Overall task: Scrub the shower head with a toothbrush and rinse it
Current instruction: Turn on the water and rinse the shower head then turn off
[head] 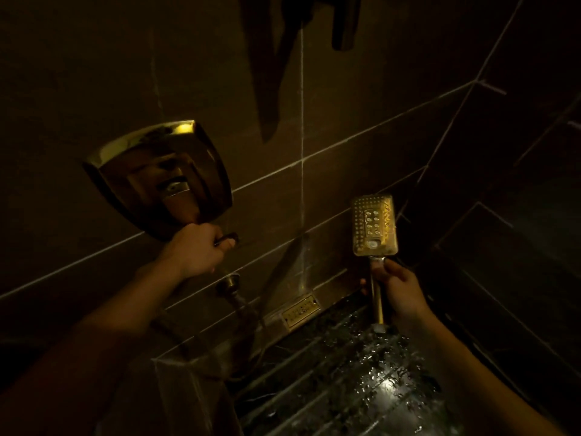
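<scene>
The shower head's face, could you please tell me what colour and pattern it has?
Shiny gold shower head, dotted with small nozzles; best in the head view.

Shower head [374,225] right of wall plate [163,180], hose outlet [231,283] between, drain grate [300,309] below

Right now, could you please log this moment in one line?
left hand grips tap handle | right hand holds shower head | floor wet

2 arms extended; left hand [195,251] grips lever [227,239], right hand [401,289] grips shower head [374,226].
</scene>
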Demonstrator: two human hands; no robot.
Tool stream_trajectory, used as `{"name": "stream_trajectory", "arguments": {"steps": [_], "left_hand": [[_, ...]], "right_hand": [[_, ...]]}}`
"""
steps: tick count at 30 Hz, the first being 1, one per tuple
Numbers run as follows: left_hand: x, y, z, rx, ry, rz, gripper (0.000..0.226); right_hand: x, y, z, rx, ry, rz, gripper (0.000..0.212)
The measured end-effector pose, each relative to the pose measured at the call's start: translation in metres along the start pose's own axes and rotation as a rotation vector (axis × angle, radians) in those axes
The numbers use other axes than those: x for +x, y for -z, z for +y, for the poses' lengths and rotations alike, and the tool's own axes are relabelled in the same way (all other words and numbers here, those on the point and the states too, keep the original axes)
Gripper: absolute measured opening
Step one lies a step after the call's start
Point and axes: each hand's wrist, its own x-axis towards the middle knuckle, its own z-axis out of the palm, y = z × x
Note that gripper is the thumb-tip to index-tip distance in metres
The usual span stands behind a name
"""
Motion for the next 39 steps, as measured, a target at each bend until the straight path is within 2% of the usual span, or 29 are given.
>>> {"name": "stream_trajectory", "arguments": {"steps": [4, 10, 12, 15, 19, 24, 28, 32, 39], "left_hand": [[0.006, -0.01, -0.007, -0.006, -0.021, 0.048, 0.028], [0.005, -0.015, 0.004, -0.188, -0.01, 0.031, 0.025], [0.001, -0.018, 0.01, -0.231, -0.019, 0.021, 0.025], [-0.011, -0.028, 0.025, -0.348, -0.033, -0.034, 0.027], [-0.026, -0.039, 0.055, -0.436, -0.1, -0.068, 0.028], [-0.056, -0.046, 0.109, -0.577, -0.229, -0.149, 0.019], [-0.093, -0.042, 0.171, -0.699, -0.327, -0.263, 0.015], [-0.127, -0.035, 0.225, -0.708, -0.45, -0.295, 0.013], [-0.177, -0.038, 0.298, -0.826, -0.498, -0.309, 0.01]], "right_hand": [[-0.008, 0.006, -0.011, -0.164, 0.148, 0.028, 0.019], [-0.025, 0.035, -0.048, -0.849, 0.561, 0.203, 0.034], [-0.034, 0.041, -0.061, -0.956, 0.634, 0.219, 0.036], [-0.046, 0.05, -0.079, -0.999, 0.651, 0.216, 0.039], [-0.065, 0.06, -0.105, -0.962, 0.66, 0.229, 0.039], [-0.095, 0.074, -0.139, -0.861, 0.651, 0.273, 0.037], [-0.118, 0.084, -0.168, -0.586, 0.568, 0.264, 0.032], [-0.139, 0.096, -0.201, -0.348, 0.472, 0.179, 0.028], [-0.168, 0.111, -0.248, -0.018, 0.495, 0.062, 0.024]]}}
